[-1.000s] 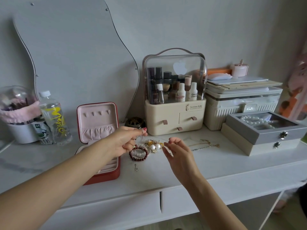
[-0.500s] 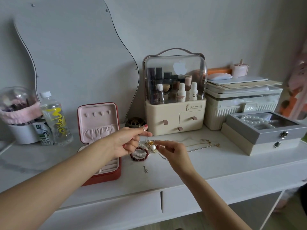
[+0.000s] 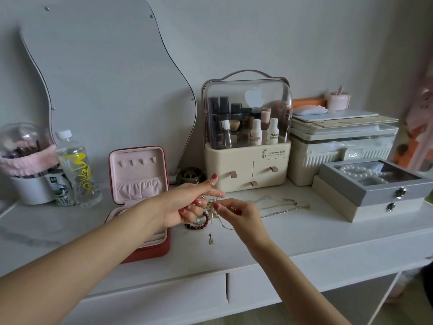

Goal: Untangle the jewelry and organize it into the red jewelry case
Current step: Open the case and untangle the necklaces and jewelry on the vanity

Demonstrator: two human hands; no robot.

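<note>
Both hands meet over the middle of the white bench (image 3: 304, 233), just in front of the cream cosmetics organiser (image 3: 247, 165). The left hand (image 3: 187, 205) has its thumb and forefinger extended with thin gold chain draped over them, the other fingers curled underneath. The right hand (image 3: 236, 213) pinches the same tangle of jewelry (image 3: 212, 205) between thumb and fingertips, so the knot hangs between the two hands. From it a fine chain drops to a small pendant (image 3: 210, 240) that lies near the bench's front edge (whether it touches the surface is hard to tell). Under the left hand's fingers a dark red bead bracelet (image 3: 199, 225) rests on the bench. To the right, two more loose necklaces (image 3: 284, 207) trail across the top.

The red jewelry case (image 3: 145, 250) sits open just left of the hands, its pink-lined lid upright, showing hooks and a gathered pocket; the left forearm crosses over its tray.

Further left stand a clear water bottle (image 3: 77, 167) and a domed brush holder (image 3: 23, 160). At far right are a grey glass-topped box (image 3: 375, 184) holding pearls and a white ribbed storage box (image 3: 339, 158). A wavy-edged mirror (image 3: 105, 78) leans on the pale wall.
</note>
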